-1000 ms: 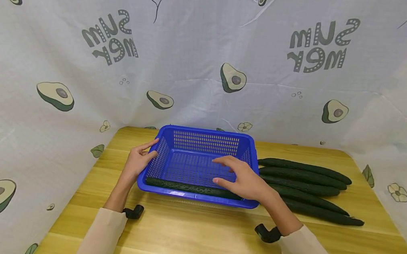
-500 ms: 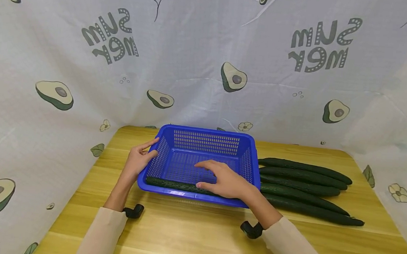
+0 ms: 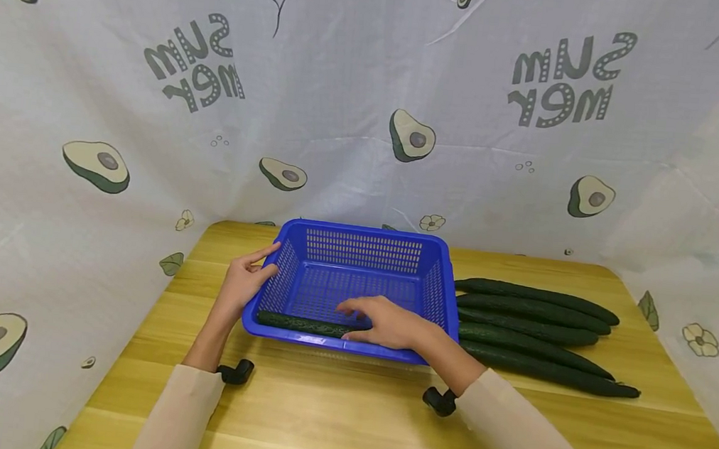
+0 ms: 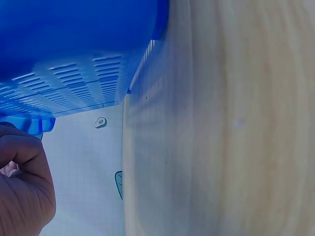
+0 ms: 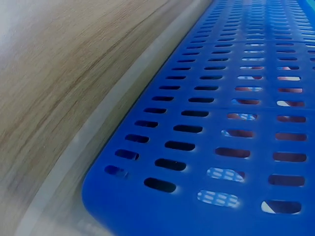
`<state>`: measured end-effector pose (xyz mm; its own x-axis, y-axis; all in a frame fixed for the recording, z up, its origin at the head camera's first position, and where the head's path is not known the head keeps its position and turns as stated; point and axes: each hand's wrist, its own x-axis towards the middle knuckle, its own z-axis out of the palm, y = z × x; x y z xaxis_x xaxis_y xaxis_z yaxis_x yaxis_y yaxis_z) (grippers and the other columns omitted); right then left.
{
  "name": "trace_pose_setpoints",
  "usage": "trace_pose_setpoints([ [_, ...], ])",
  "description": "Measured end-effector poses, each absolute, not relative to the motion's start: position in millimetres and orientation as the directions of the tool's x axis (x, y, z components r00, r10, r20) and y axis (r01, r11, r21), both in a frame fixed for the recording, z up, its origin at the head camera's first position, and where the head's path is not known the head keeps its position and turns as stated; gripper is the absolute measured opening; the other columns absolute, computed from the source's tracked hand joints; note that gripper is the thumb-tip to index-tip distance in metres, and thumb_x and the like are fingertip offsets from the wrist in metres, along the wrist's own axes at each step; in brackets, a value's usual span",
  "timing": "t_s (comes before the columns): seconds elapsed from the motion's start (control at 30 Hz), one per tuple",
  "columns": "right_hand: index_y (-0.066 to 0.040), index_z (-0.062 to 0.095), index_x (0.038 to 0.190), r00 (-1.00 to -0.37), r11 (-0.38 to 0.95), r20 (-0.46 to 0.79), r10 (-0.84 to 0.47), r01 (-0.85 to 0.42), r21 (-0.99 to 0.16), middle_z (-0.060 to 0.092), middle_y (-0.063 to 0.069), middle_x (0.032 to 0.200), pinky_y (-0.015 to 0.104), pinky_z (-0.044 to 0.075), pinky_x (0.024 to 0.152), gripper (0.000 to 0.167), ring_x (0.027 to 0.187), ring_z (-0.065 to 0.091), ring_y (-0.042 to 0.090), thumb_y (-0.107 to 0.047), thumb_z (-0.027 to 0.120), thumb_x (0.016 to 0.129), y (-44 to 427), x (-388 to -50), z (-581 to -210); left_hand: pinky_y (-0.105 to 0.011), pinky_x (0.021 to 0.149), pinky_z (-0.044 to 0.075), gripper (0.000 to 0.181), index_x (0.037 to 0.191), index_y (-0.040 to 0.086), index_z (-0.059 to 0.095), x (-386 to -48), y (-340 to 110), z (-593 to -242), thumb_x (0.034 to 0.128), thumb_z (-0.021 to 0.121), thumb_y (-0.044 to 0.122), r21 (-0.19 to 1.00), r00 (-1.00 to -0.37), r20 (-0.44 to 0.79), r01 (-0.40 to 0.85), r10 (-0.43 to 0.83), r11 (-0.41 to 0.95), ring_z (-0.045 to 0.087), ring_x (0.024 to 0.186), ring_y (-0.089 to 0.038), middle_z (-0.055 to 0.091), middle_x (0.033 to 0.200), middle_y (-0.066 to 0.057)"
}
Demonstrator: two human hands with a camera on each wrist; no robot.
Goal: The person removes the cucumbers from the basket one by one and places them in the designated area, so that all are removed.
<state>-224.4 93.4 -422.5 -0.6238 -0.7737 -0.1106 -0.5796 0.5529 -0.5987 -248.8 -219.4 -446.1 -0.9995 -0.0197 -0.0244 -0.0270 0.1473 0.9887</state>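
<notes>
A blue plastic basket [image 3: 362, 230] with slotted walls stands on the table. My left hand [image 3: 244, 284] holds its left rim, thumb on the inner side; in the left wrist view that hand [image 4: 24, 182] shows curled fingers close under the rim. One long dark green cucumber [image 3: 299, 324] lies inside along the near wall. Over its right part is my right hand [image 3: 386, 324], fingers bent and thumb apart from them on the near side. Whether the fingertips touch the cucumber is hard to see. The right wrist view has only the basket's outer wall [image 5: 197, 128] and table.
Several more cucumbers [image 3: 532, 332] lie side by side on the wooden table [image 3: 317, 420], just right of the basket, pointing rightward. A pale cloth [image 3: 345, 95] printed with avocados hangs behind the table and at its sides.
My right hand has moved left and down from above the basket's right side to the cucumber inside, its fingers bending more. The left hand and basket stay in place.
</notes>
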Motion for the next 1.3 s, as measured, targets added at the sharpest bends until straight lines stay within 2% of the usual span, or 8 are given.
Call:
trace_pose_setpoints([
  [0.27, -0.009, 0.061, 0.143, -0.611, 0.592, -0.213, -0.762, -0.525, -0.612, 0.070, 0.008, 0.130, 0.038, 0.056, 0.098, 0.045, 0.119, 0.067, 0.023, -0.029, 0.064, 0.103, 92.7, -224.9, -424.5, -0.028, 0.051, 0.056, 0.054, 0.147, 0.028, 0.060, -250.8, -221.1, -449.7, 0.0951, 0.065, 0.012, 0.988, -0.999, -0.027, -0.029, -0.019, 0.150, 0.058, 0.047, -0.011, 0.051, 0.051, 0.007],
  [0.5, -0.007, 0.068, 0.133, -0.579, 0.586, -0.226, -0.784, -0.569, -0.576, 0.069, 0.005, 0.122, 0.033, 0.055, 0.092, 0.037, 0.107, 0.066, 0.017, -0.029, 0.062, 0.103, 92.9, -228.2, -426.6, -0.029, 0.053, 0.057, 0.054, 0.146, 0.029, 0.060, -250.0, -221.0, -448.8, 0.0948, 0.066, 0.012, 0.989, -1.000, -0.023, -0.026, -0.021, 0.149, 0.063, 0.050, -0.013, 0.060, 0.055, 0.002],
  [0.77, -0.012, 0.069, 0.127, -0.601, 0.598, -0.239, -0.763, -0.517, -0.612, 0.073, -0.001, 0.112, 0.031, 0.056, 0.089, 0.032, 0.099, 0.068, 0.011, -0.032, 0.064, 0.102, 92.4, -227.9, -427.3, -0.030, 0.055, 0.059, 0.054, 0.147, 0.029, 0.060, -249.4, -220.3, -447.8, 0.0960, 0.066, 0.013, 0.988, -0.999, -0.032, -0.034, -0.016, 0.151, 0.064, 0.053, -0.014, 0.062, 0.057, 0.001],
  [0.87, -0.013, 0.069, 0.130, -0.610, 0.590, -0.222, -0.761, -0.507, -0.629, 0.072, 0.000, 0.117, 0.033, 0.056, 0.090, 0.036, 0.103, 0.067, 0.014, -0.034, 0.065, 0.102, 92.4, -227.4, -426.9, -0.030, 0.057, 0.059, 0.054, 0.146, 0.029, 0.060, -249.4, -220.2, -447.4, 0.0958, 0.066, 0.012, 0.988, -0.999, -0.033, -0.037, -0.028, 0.148, 0.066, 0.055, -0.014, 0.065, 0.060, 0.000],
  [0.97, -0.012, 0.065, 0.137, -0.623, 0.580, -0.194, -0.758, -0.507, -0.638, 0.069, 0.005, 0.131, 0.039, 0.055, 0.097, 0.042, 0.117, 0.066, 0.021, -0.035, 0.064, 0.102, 93.2, -227.0, -427.1, -0.029, 0.056, 0.059, 0.054, 0.146, 0.029, 0.060, -249.5, -220.4, -447.4, 0.0956, 0.066, 0.012, 0.988, -0.999, -0.034, -0.038, -0.031, 0.153, 0.065, 0.054, -0.013, 0.063, 0.057, 0.003],
  [1.07, -0.011, 0.063, 0.140, -0.642, 0.569, -0.153, -0.751, -0.512, -0.643, 0.066, 0.008, 0.138, 0.044, 0.053, 0.103, 0.045, 0.128, 0.062, 0.026, -0.036, 0.063, 0.103, 94.1, -226.3, -426.8, -0.028, 0.054, 0.057, 0.054, 0.146, 0.030, 0.060, -249.5, -220.5, -447.5, 0.0958, 0.065, 0.012, 0.986, -0.999, -0.030, -0.034, -0.028, 0.161, 0.058, 0.049, -0.011, 0.054, 0.051, 0.006],
  [1.2, -0.009, 0.063, 0.139, -0.675, 0.557, -0.079, -0.733, -0.530, -0.639, 0.066, 0.010, 0.136, 0.047, 0.052, 0.103, 0.044, 0.127, 0.062, 0.028, -0.034, 0.063, 0.103, 95.2, -224.2, -423.5, -0.026, 0.052, 0.053, 0.054, 0.147, 0.030, 0.060, -249.7, -220.8, -447.5, 0.0963, 0.065, 0.013, 0.986, -0.999, -0.028, -0.031, -0.018, 0.164, 0.050, 0.044, -0.009, 0.045, 0.048, 0.009],
  [1.3, -0.008, 0.064, 0.138, -0.697, 0.555, -0.029, -0.717, -0.545, -0.629, 0.066, 0.010, 0.136, 0.047, 0.051, 0.105, 0.044, 0.127, 0.061, 0.029, -0.035, 0.063, 0.103, 96.0, -222.9, -420.3, -0.025, 0.051, 0.053, 0.054, 0.147, 0.029, 0.059, -250.0, -221.5, -447.9, 0.0965, 0.065, 0.012, 0.987, -0.999, -0.031, -0.033, -0.013, 0.157, 0.050, 0.044, -0.009, 0.043, 0.048, 0.009],
])
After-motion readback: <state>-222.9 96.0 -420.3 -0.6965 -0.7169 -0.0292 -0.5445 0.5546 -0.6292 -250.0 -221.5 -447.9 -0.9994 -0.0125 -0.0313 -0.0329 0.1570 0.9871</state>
